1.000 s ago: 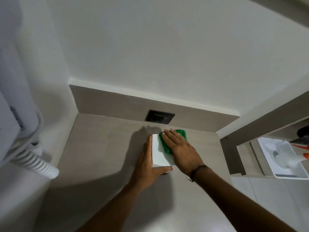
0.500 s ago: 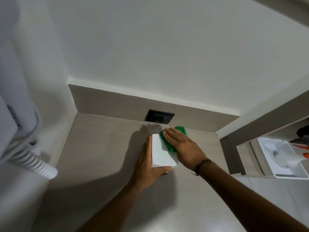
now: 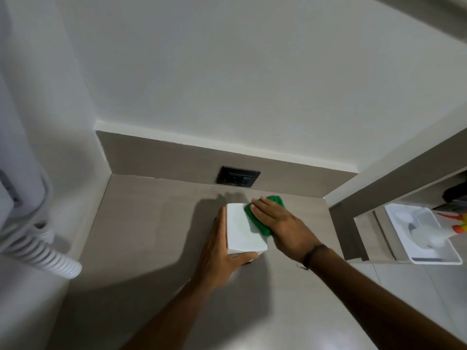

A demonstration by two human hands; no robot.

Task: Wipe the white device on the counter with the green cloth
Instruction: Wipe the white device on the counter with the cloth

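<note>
On the counter, near the back corner:
Counter: grey-brown, it ran to a matching backsplash, and your two forearms reached across it.
Coiled hose: white and ribbed, it hung at the far left against the wall.
White tray: it sat on the lower shelf to your right, well apart from the work.
White device: box-shaped, it stood on the counter just in front of the black wall socket.
Left hand: you gripped the device's left side, thumb wrapped under its near edge.
Right hand: flat, fingers extended, you pressed the cloth down.
Green cloth: it lay against the device's right top edge, mostly under your fingers.
</note>
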